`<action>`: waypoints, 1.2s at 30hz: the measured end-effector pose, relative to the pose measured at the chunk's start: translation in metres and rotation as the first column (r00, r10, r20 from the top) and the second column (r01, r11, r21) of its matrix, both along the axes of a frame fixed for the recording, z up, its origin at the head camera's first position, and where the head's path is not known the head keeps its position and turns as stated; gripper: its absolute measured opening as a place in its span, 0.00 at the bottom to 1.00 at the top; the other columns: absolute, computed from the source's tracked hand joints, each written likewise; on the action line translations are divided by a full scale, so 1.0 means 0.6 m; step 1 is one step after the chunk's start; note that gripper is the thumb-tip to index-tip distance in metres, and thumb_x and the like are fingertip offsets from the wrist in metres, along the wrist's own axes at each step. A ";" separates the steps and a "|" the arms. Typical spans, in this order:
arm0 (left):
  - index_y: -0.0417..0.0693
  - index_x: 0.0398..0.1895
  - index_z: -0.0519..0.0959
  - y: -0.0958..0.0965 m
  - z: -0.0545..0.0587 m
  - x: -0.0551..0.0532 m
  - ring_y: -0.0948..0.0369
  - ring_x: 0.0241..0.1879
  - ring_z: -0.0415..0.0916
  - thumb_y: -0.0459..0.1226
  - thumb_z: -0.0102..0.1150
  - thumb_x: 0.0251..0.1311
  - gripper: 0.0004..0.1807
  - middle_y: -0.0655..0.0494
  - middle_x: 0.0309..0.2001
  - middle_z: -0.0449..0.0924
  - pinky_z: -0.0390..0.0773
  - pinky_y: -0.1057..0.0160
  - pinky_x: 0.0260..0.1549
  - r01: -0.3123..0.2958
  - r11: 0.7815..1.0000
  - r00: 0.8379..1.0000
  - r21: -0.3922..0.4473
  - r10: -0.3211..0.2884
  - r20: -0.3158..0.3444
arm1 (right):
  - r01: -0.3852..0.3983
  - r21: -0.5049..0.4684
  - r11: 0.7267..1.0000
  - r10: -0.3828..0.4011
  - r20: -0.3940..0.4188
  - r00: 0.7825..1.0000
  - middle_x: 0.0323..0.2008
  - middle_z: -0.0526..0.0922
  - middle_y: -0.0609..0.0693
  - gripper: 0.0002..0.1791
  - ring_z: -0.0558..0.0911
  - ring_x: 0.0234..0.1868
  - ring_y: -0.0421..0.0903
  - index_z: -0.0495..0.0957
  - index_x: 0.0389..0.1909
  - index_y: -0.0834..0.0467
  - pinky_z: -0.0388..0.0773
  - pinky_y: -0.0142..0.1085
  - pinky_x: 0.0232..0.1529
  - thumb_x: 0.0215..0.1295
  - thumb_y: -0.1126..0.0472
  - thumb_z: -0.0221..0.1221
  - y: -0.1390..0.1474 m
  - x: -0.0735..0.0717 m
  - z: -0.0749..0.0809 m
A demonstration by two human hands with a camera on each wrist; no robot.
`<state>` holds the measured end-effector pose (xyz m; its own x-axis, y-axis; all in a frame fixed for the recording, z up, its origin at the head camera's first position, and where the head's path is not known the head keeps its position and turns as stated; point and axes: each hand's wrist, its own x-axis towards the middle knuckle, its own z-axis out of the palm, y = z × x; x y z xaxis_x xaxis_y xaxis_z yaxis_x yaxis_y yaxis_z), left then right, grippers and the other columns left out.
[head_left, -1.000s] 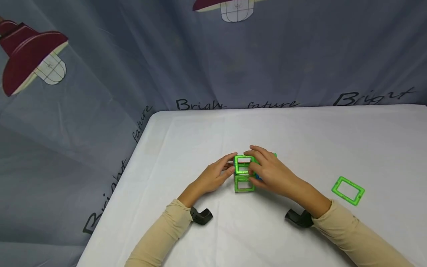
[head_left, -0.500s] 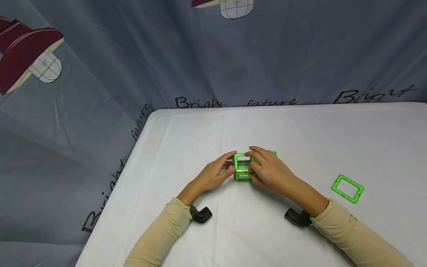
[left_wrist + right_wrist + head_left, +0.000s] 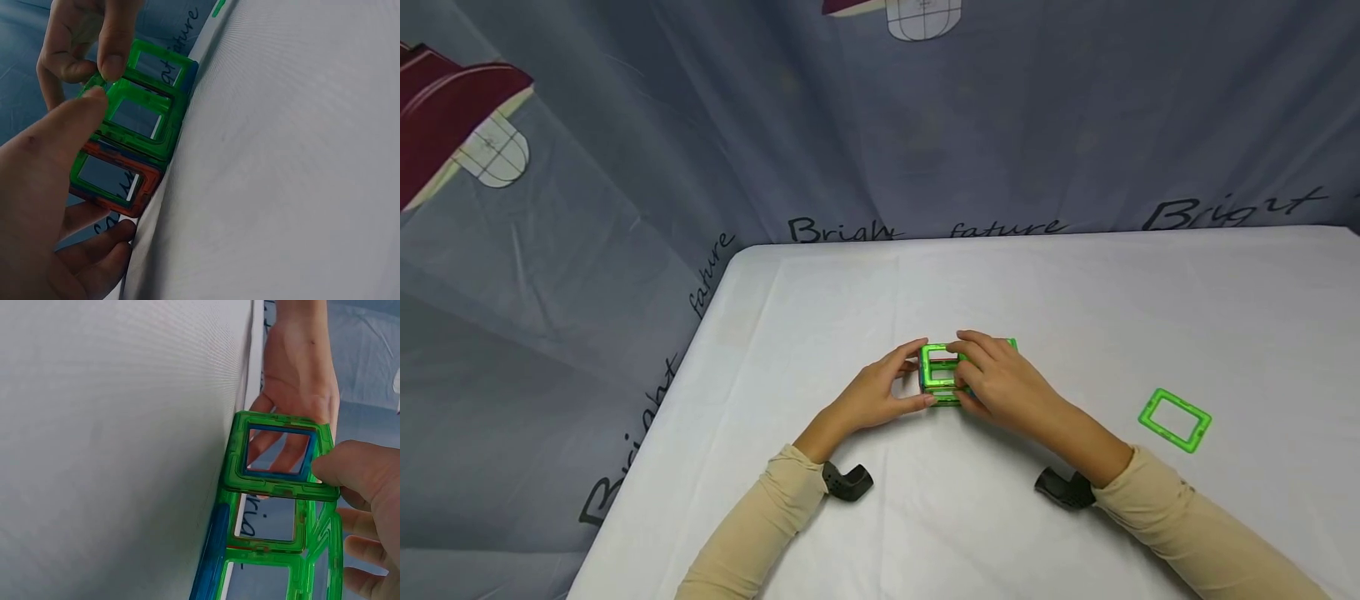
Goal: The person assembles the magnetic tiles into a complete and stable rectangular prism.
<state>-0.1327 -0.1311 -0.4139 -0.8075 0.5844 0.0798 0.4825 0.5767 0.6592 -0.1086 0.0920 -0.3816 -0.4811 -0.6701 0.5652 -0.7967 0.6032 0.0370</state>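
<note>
A small box-like structure of magnetic tiles [image 3: 942, 384], mostly green, stands on the white table between the hands. My left hand [image 3: 868, 398] holds its left end, the thumb on the front edge and the fingers behind. An orange-red tile [image 3: 148, 187] shows at this end in the left wrist view. From above, my right hand [image 3: 1011, 385] pinches the upper edge, its thumb on a green tile [image 3: 275, 487] in the right wrist view. A blue tile [image 3: 211, 556] runs low along one side. My right hand hides much of the structure's right part in the head view.
A loose green rectangular tile [image 3: 1165, 434] lies flat to the right. Black wrist cameras [image 3: 848, 483] sit under both forearms. Behind the white table [image 3: 820, 300] hangs a grey-blue curtain [image 3: 1037, 125] with printed lamps and lettering.
The green tile at the structure's front, fully visible before, has swung up or in and now shows as a narrow strip. My left thumb has moved right onto the front edge.
</note>
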 end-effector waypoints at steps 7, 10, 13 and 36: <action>0.54 0.69 0.53 -0.003 0.003 0.003 0.60 0.57 0.71 0.50 0.62 0.53 0.42 0.55 0.62 0.66 0.72 0.58 0.56 -0.001 1.000 1.000 0.017 0.001 -0.015 | 0.012 -0.014 1.000 -0.011 0.077 0.997 0.45 0.78 0.57 0.11 0.73 0.53 0.57 0.74 0.23 0.56 0.76 0.49 0.46 0.44 0.61 0.68 0.000 0.003 0.007; 0.54 0.69 0.53 -0.003 0.004 0.004 0.60 0.57 0.71 0.49 0.62 0.53 0.42 0.54 0.62 0.66 0.71 0.58 0.57 0.005 1.000 1.000 0.019 -0.005 -0.011 | 0.009 -0.014 1.000 -0.007 0.093 0.996 0.45 0.78 0.57 0.12 0.73 0.53 0.57 0.74 0.24 0.56 0.76 0.49 0.47 0.44 0.60 0.69 0.001 0.004 0.007; 0.54 0.69 0.53 -0.003 0.006 0.003 0.60 0.56 0.71 0.49 0.62 0.53 0.42 0.54 0.62 0.66 0.71 0.57 0.57 0.003 1.000 1.000 0.019 -0.002 -0.018 | 0.012 -0.015 1.000 -0.011 0.101 0.995 0.45 0.78 0.57 0.12 0.73 0.53 0.57 0.74 0.25 0.56 0.76 0.49 0.48 0.45 0.59 0.69 0.003 0.004 0.008; 0.53 0.69 0.53 -0.007 0.002 0.004 0.60 0.57 0.71 0.49 0.62 0.53 0.42 0.54 0.62 0.66 0.72 0.60 0.56 -0.010 1.000 1.000 0.029 0.011 -0.019 | 0.079 -0.069 0.994 -0.065 0.188 0.980 0.47 0.76 0.57 0.12 0.68 0.58 0.58 0.75 0.26 0.54 0.72 0.53 0.52 0.43 0.62 0.69 0.061 0.018 0.003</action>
<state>-0.1305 -0.1354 -0.4125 -0.8117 0.5733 0.1121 0.4895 0.5628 0.6661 -0.0975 0.1287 -0.3799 -0.6275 -0.5886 0.5097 -0.7399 0.6546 -0.1550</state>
